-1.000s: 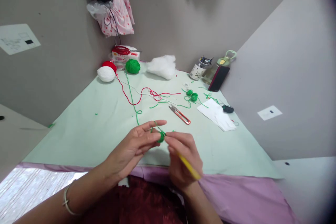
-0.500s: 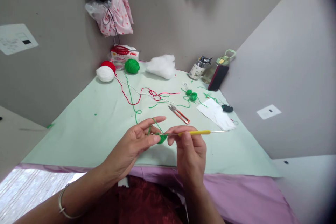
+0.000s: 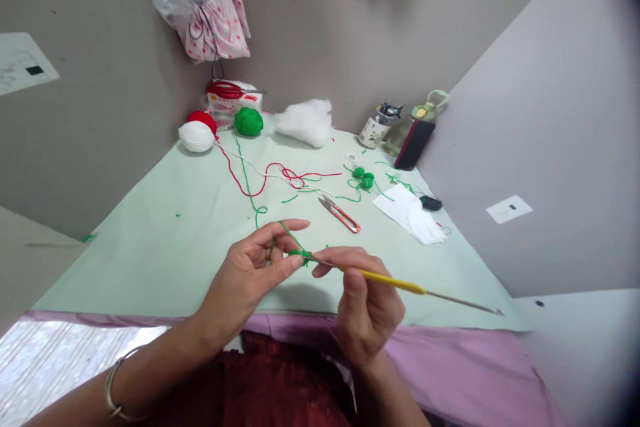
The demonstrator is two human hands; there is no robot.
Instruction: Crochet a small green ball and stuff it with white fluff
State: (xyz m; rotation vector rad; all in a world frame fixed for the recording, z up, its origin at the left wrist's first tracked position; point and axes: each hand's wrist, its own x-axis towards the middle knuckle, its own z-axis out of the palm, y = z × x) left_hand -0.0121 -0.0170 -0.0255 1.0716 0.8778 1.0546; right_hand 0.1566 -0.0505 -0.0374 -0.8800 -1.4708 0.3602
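My left hand [image 3: 250, 273] pinches a small green crochet piece [image 3: 301, 255] between thumb and fingers, with green yarn [image 3: 287, 232] looped over the raised forefinger. My right hand [image 3: 363, 297] grips a yellow-handled crochet hook [image 3: 395, 282], whose tip is in the green piece and whose metal tail points right. The green strand runs back across the table to a green yarn ball [image 3: 249, 121].
A pale green mat [image 3: 175, 240] covers the table between grey walls. On it lie white [image 3: 196, 136] and red [image 3: 203, 118] yarn balls, white stuffing [image 3: 305, 121], red-handled snips [image 3: 341, 213], small green crochet pieces [image 3: 364, 178], a white glove [image 3: 415, 219], a cup [image 3: 375, 130] and a phone [image 3: 414, 144].
My right hand has turned the hook from pointing back toward me to pointing out to the right, then tilted its tail downward. The left hand has kept hold of the green piece.
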